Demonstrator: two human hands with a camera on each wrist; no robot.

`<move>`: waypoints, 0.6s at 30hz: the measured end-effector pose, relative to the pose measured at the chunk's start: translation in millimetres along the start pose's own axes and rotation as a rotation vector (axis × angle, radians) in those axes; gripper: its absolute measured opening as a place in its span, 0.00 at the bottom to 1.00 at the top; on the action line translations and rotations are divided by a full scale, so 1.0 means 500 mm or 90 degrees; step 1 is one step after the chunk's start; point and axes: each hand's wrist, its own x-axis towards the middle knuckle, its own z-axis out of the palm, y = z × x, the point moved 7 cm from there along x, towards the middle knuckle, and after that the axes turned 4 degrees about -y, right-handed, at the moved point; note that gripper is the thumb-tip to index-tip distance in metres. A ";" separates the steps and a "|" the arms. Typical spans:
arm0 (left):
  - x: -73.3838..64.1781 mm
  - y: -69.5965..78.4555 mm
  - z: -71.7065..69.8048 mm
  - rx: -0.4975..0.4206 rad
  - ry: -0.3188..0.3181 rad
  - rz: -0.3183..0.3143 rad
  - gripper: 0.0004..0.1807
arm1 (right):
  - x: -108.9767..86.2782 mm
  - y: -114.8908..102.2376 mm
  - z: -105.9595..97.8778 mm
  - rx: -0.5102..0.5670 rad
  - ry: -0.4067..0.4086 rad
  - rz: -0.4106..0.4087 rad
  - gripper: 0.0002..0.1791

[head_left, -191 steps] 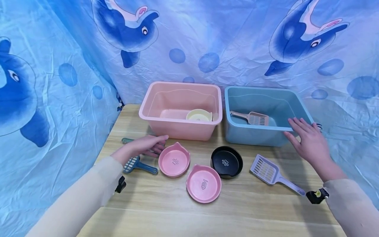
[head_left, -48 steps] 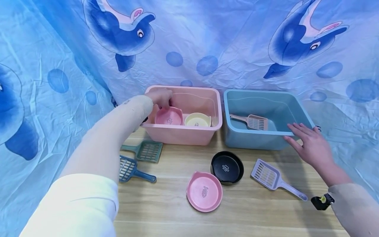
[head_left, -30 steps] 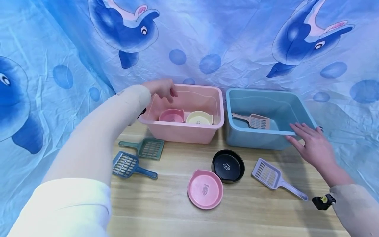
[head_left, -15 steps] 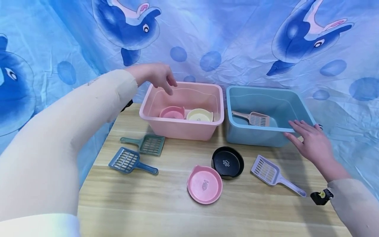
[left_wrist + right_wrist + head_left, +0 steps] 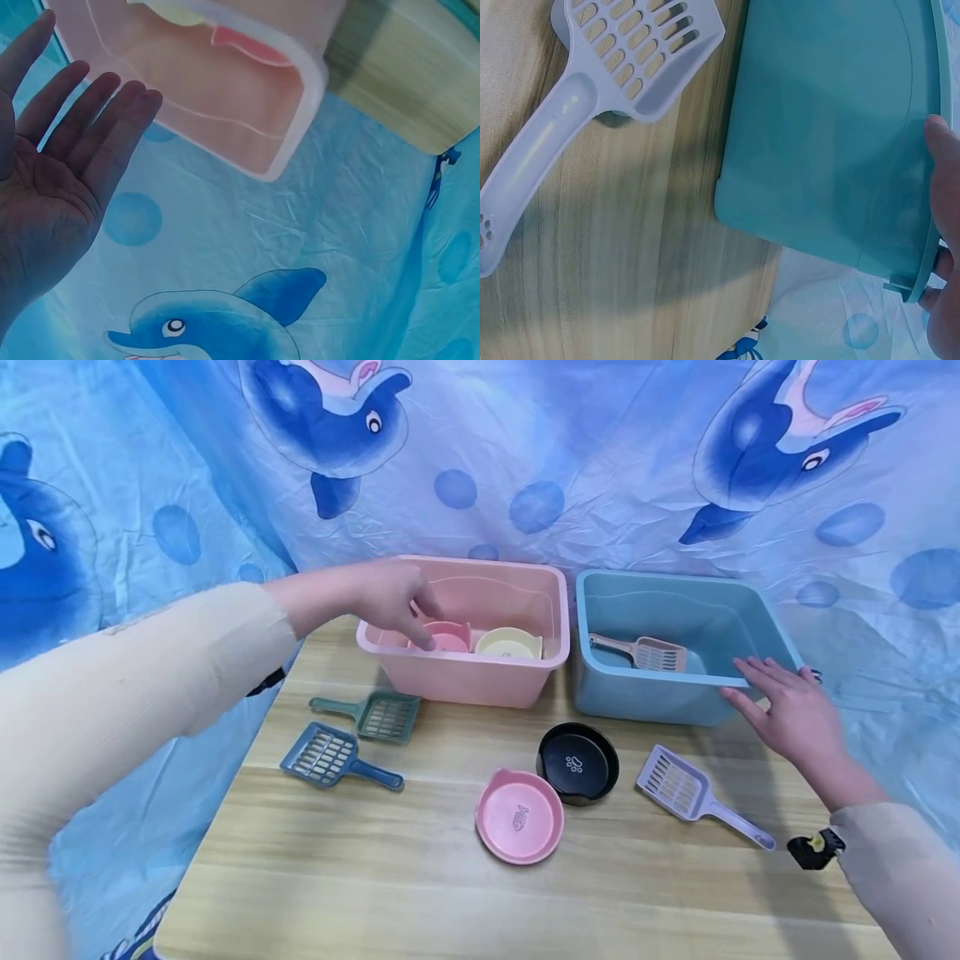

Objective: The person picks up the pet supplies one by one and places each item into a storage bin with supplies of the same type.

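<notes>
My left hand [image 5: 386, 599] hovers over the left part of the pink bin [image 5: 465, 681], fingers loosely bent and holding nothing; the left wrist view shows the palm bare. Inside that bin sit a pink cat-eared bowl [image 5: 450, 637], partly hidden by the hand, and a cream bowl [image 5: 510, 643]. My right hand [image 5: 798, 714] rests with fairly straight fingers on the front right rim of the blue bin [image 5: 645, 693]. In this bin lies a pinkish-beige litter scoop [image 5: 656, 655]. Just in front of the right hand is a lilac litter scoop [image 5: 678, 783].
On the wooden table [image 5: 360, 877] lie a pink fish-print bowl [image 5: 519, 818] and a black paw-print bowl [image 5: 577, 764], close together. Left of them are a green litter scoop [image 5: 386, 717] and a blue litter scoop [image 5: 322, 755]. A dolphin-print curtain [image 5: 480, 443] hangs behind the bins.
The pink paw-print bowl went from the table into the pink bin in my left hand, which let go, rose, then came back toward the bin's front left. My right hand stayed put.
</notes>
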 end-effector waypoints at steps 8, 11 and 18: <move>-0.043 0.026 0.066 -0.033 -0.012 0.025 0.24 | -0.003 -0.001 -0.001 0.000 -0.016 0.014 0.34; -0.033 0.038 0.099 -0.040 -0.020 0.032 0.25 | -0.004 -0.003 -0.002 -0.001 -0.017 0.019 0.34; 0.014 0.069 0.192 -0.034 -0.041 0.045 0.29 | 0.001 -0.009 -0.001 -0.001 -0.023 0.021 0.34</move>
